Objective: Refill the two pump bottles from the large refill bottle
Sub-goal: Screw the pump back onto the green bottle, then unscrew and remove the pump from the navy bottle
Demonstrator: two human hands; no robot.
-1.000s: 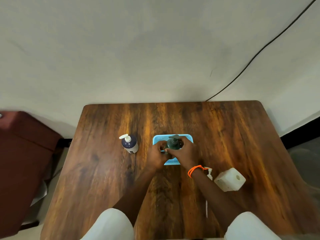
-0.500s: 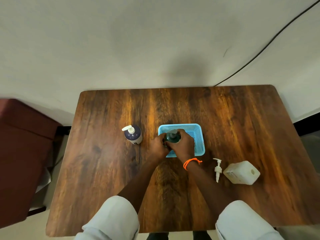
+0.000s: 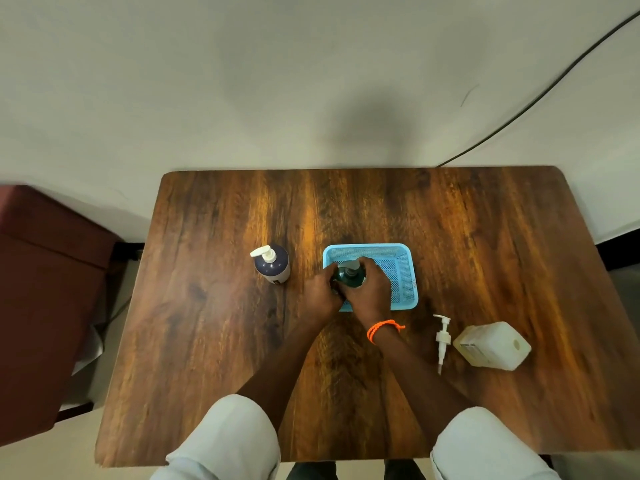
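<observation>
We grip the green pump bottle (image 3: 349, 276) with both hands at the left end of the blue basket (image 3: 401, 271): our left hand (image 3: 323, 292) curls round its side, our right hand (image 3: 369, 289) wraps its top. The dark blue pump bottle (image 3: 273, 265) stands upright to the left on the table (image 3: 207, 341). A loose white pump (image 3: 442, 339) lies just beside the refill bottle (image 3: 491, 345) on the right.

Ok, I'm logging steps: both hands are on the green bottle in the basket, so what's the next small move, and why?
Probably twist the pump head off the green bottle: the left hand grips its body, the right hand wraps its top, and the pump is on. It can't be refilled until opened.
</observation>
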